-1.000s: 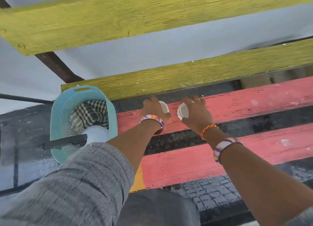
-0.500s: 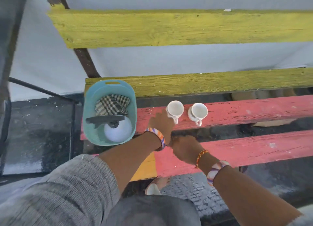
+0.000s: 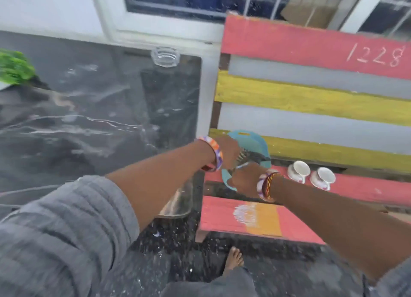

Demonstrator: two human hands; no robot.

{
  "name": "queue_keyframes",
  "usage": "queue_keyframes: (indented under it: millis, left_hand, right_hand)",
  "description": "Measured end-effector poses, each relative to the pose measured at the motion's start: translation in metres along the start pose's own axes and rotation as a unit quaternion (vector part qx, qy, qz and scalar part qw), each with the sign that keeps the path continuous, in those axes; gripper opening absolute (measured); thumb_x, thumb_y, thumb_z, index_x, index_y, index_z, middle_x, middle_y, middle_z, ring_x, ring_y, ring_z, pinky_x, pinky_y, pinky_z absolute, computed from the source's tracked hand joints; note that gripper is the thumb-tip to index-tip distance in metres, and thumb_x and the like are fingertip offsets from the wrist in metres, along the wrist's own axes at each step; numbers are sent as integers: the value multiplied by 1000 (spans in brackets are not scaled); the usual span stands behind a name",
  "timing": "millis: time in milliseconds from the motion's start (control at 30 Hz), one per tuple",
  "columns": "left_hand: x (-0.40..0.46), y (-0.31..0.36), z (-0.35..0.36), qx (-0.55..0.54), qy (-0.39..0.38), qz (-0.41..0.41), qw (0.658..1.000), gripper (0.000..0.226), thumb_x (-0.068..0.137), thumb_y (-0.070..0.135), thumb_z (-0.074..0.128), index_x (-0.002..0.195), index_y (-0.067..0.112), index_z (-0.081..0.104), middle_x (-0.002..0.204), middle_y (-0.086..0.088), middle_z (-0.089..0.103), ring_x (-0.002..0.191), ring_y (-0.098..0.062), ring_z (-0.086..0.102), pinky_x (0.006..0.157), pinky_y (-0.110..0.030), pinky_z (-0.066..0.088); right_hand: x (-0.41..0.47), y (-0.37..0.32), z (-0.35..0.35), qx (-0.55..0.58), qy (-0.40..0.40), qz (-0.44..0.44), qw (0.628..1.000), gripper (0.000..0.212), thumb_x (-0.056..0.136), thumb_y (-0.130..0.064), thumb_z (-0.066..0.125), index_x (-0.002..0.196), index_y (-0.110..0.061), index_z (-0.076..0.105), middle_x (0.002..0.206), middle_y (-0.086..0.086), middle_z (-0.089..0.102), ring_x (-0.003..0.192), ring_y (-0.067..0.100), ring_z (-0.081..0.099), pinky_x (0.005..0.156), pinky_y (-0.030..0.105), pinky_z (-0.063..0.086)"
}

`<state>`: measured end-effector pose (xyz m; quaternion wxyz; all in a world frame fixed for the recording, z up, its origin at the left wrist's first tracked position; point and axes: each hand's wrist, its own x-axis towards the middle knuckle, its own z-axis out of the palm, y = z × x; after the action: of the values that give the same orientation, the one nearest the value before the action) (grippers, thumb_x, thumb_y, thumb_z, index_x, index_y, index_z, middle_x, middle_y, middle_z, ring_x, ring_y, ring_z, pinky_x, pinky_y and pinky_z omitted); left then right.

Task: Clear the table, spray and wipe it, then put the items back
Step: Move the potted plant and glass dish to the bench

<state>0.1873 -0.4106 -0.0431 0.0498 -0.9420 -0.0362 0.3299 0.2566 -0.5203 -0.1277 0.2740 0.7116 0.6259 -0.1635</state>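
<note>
Glass table, dark and streaked, fills the left of the view, with a clear glass ashtray near its far edge and a green plant at its left. Both hands are at the teal basket on the painted bench: the left hand over its near rim, the right hand at its front (whether the fingers grip it cannot be told). Two white cups stand on a red slat, to the right of the basket.
</note>
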Motion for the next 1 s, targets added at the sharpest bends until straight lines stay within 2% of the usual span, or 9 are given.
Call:
queue_keyframes:
  millis: [67, 133, 167, 267, 400, 533, 700, 867, 1000]
  left_hand:
    - [4, -43, 4, -78, 58, -31, 995, 29, 87, 10, 51, 114, 15, 60, 115, 3, 59, 110, -20, 57, 89, -30, 46]
    - [-2, -74, 1, -160, 138, -59, 976, 30, 80, 14, 57, 109, 17, 64, 110, -2, 64, 107, -23, 62, 89, -32, 51]
    - [-7, -89, -1, -192, 164, -63, 966, 30, 79, 13, 56, 108, 15, 65, 111, -5, 66, 108, -26, 62, 90, -34, 51]
    - [-21, -120, -12, -249, 220, -63, 941, 37, 85, 6, 47, 119, 9, 60, 126, -11, 61, 117, -30, 56, 99, -33, 46]
    - [-14, -176, -18, -301, 277, -93, 908, 41, 85, 12, 52, 126, 11, 51, 131, -11, 55, 119, -29, 53, 96, -30, 43]
    - [9, -231, -27, -318, 305, -130, 888, 44, 86, 12, 54, 128, 4, 46, 132, -15, 53, 120, -30, 51, 93, -27, 37]
    - [61, -294, -29, -343, 303, -171, 872, 50, 80, 17, 57, 129, 10, 46, 125, -18, 56, 111, -35, 56, 93, -40, 49]
    - [84, -333, -18, -374, 301, -210, 852, 63, 83, 21, 58, 139, 13, 31, 137, -17, 43, 118, -34, 51, 97, -39, 46]
    - [87, -357, -10, -393, 305, -218, 840, 65, 86, 21, 56, 142, 13, 24, 142, -16, 37, 121, -32, 48, 98, -35, 41]
  right_hand:
    - [8, -7, -43, -25, 60, 0, 998, 32, 96, -16, 35, 114, -8, 59, 115, 14, 64, 104, 34, 60, 82, 37, 47]
    - [15, -9, -80, -42, 92, -3, 995, 25, 94, -17, 38, 105, -10, 60, 104, 12, 66, 94, 34, 63, 69, 33, 46]
    - [18, -11, -99, -47, 106, -6, 993, 24, 93, -17, 40, 104, -11, 60, 104, 12, 65, 93, 34, 63, 67, 33, 44]
    - [33, -5, -136, -36, 152, 6, 988, 26, 93, -20, 39, 110, -16, 58, 110, 11, 63, 100, 33, 60, 75, 35, 45]
    - [73, 13, -179, 31, 185, 38, 982, 26, 93, -24, 39, 111, -21, 58, 114, 10, 61, 106, 30, 57, 73, 31, 38]
    - [136, 44, -205, 140, 243, 77, 957, 31, 90, -25, 45, 119, -27, 57, 126, 8, 57, 113, 30, 55, 88, 36, 45]
    - [228, 83, -227, 215, 316, 120, 916, 46, 89, -22, 52, 134, -16, 43, 138, 13, 44, 127, 32, 41, 97, 43, 44]
    - [282, 105, -244, 186, 294, 174, 921, 44, 94, -23, 48, 136, -12, 38, 140, 12, 45, 130, 32, 39, 97, 44, 39]
    - [305, 110, -249, 158, 267, 194, 931, 32, 94, -9, 46, 126, -10, 51, 125, 15, 58, 128, 36, 41, 108, 50, 33]
